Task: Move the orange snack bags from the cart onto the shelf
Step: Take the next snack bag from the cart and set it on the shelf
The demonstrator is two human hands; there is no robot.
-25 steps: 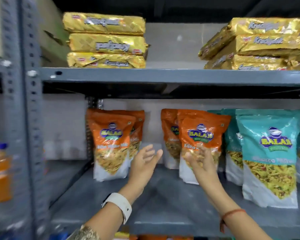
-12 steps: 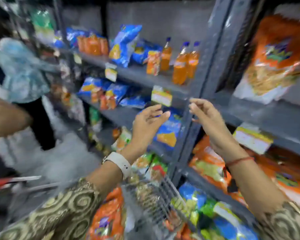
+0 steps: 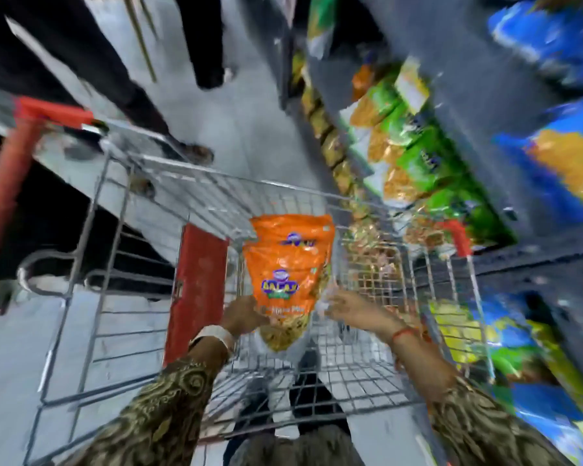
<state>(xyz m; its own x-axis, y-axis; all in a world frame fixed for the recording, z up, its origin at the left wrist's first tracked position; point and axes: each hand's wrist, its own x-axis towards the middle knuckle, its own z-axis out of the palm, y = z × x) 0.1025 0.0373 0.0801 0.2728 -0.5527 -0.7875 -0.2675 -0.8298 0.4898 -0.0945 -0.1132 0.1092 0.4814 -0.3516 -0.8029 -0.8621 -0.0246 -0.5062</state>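
Two orange snack bags [image 3: 288, 264] stand one behind the other in the wire cart [image 3: 216, 183] below me. My left hand [image 3: 243, 317], with a white wristband, is closed on the lower left edge of the front bag. At the bag's lower right corner the fingers of my right hand [image 3: 347, 309] touch it, and blur hides whether they grip. The grey shelf [image 3: 525, 264] runs along the right side of the cart.
Green and blue snack packs [image 3: 414, 153] fill the shelves on the right. The cart has red handle ends [image 3: 51, 112] and a red flap [image 3: 199, 284]. Another person's dark legs [image 3: 142, 105] stand on the grey floor beyond the cart.
My view has swung from the shelf down to the cart. Both hands have dropped from in front of the shelf into the cart and reached the front orange bag.
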